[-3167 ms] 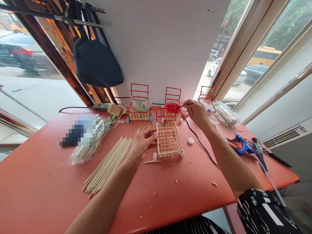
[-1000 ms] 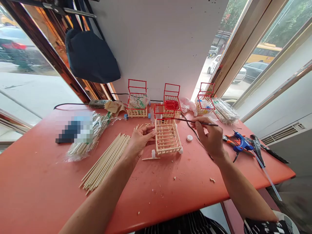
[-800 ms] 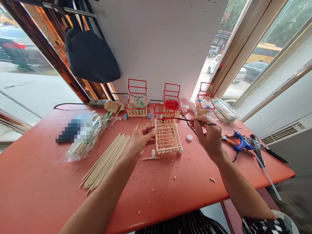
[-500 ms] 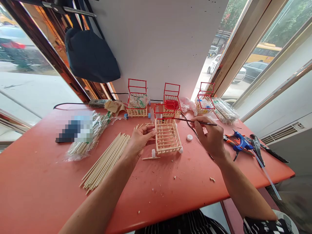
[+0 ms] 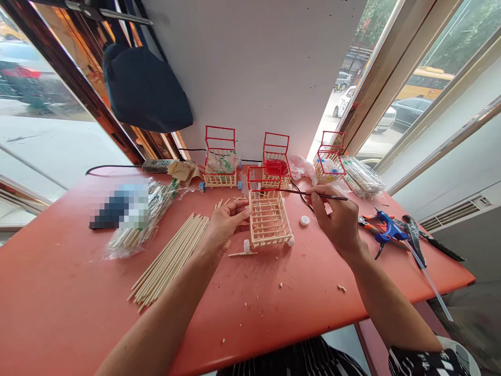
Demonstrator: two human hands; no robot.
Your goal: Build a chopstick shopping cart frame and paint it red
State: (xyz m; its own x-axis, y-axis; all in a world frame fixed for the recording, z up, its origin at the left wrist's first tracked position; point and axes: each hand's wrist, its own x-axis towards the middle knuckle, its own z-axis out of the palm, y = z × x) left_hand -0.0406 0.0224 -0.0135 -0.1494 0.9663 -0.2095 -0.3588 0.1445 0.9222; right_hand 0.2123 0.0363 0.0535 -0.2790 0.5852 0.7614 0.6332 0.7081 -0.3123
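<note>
A small model cart (image 5: 270,219) made of wooden sticks stands on the red table, with white wheels and a red-painted handle frame. My left hand (image 5: 227,224) grips its left side between thumb and fingers. In my right hand (image 5: 338,216) is a thin dark paintbrush (image 5: 321,195), pinched like a pen and pointing left. The brush's tip meets the cart's upper right edge, near the foot of the red handle. A white bottle cap (image 5: 304,221) lies between the cart and my right hand. Beneath the cart's near left wheel is a loose stick (image 5: 242,254).
Bare sticks (image 5: 170,261) lie left of the cart, beside a plastic bag of wrapped sticks (image 5: 144,219). Similar carts with red handles (image 5: 221,180) line the back wall. At right are a blue glue gun (image 5: 389,227), pliers (image 5: 376,230) and another stick bundle (image 5: 362,177).
Almost nothing differs. My right hand and the brush have shifted very slightly, while my left hand and the cart stay in place.
</note>
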